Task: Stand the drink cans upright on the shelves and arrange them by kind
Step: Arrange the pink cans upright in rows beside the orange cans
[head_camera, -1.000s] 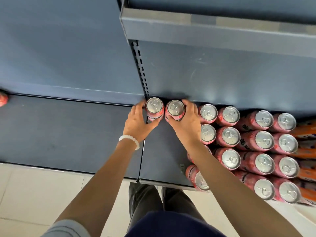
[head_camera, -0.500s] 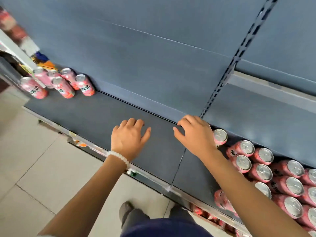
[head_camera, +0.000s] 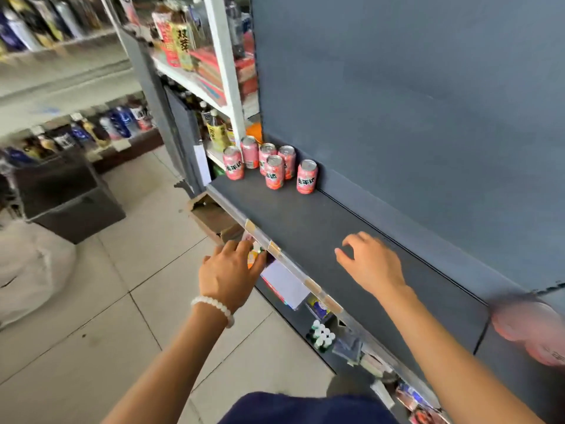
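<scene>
Six pink cans (head_camera: pixel 306 177) upright at far left end of shelf (head_camera: pixel 321 228), well beyond both hands. Left hand (head_camera: pixel 230 272) over shelf edge, nearer; right hand (head_camera: pixel 371 264) above shelf; both empty, fingers loosely spread. Reach leftward.

cans (head_camera: pixel 272 165) on shelf (head_camera: pixel 321 228) (far left), hands nearer

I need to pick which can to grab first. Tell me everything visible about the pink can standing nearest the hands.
The nearest can is pink with a silver pull-tab top and white band of dark characters. It looks like metal, stands upright and unopened on the dark shelf, close to the blue back panel, slightly apart from five like cans to its left. Nothing touches it; both hands are far short of it.
</scene>
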